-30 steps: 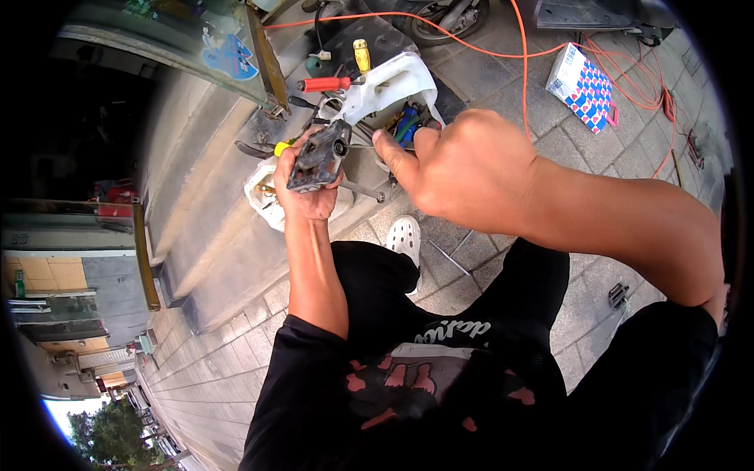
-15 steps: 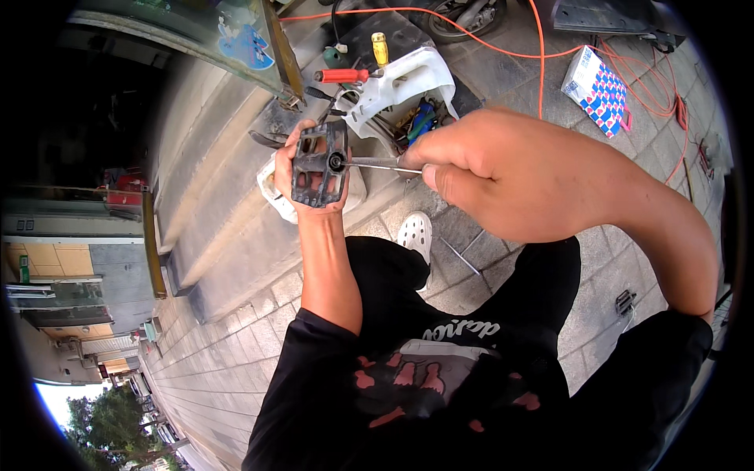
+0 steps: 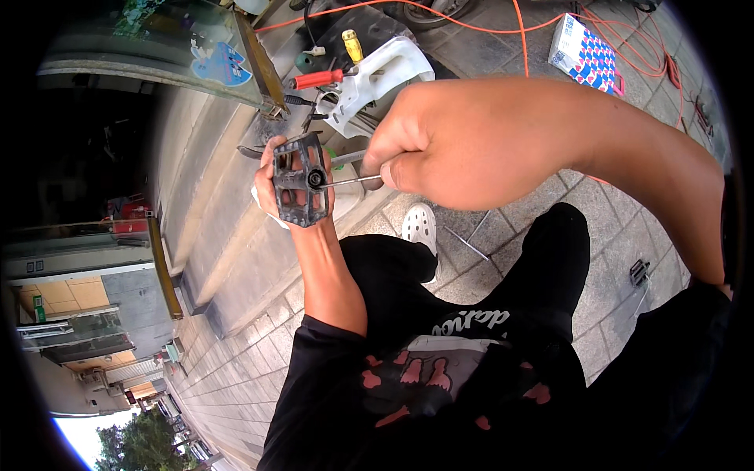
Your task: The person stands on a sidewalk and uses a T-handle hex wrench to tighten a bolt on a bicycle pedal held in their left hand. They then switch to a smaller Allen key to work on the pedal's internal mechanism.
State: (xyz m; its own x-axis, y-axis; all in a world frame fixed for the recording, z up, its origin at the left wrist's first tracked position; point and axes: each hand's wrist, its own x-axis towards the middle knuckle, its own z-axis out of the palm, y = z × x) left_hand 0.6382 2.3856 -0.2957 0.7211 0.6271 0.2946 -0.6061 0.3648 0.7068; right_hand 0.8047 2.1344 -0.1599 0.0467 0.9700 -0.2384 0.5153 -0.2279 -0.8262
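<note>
My left hand (image 3: 267,174) grips a black bicycle pedal (image 3: 297,180) from behind, with its round axle hole turned to the right. Fingers curl round the pedal's far edge; part of that hand is hidden behind it. From the right, my right hand (image 3: 463,149) pinches what look like slim metal tweezers (image 3: 355,182). Two thin metal arms show, slightly apart. The lower one's tip reaches the pedal beside the hole; whether it touches I cannot tell. Most of the tool is covered by my fingers.
Beyond my hands stands a cut white plastic container (image 3: 385,74) with tools, beside a red-handled screwdriver (image 3: 316,79) and a yellow-handled one (image 3: 353,45). Another pedal (image 3: 639,272) and a metal rod (image 3: 466,243) lie on the paving. An orange cable (image 3: 522,31) runs near a patterned box (image 3: 585,56).
Both hands, pedal and tool have shifted left in the view, as has the background beyond them. The tool's two arms now show farther apart near the pedal.
</note>
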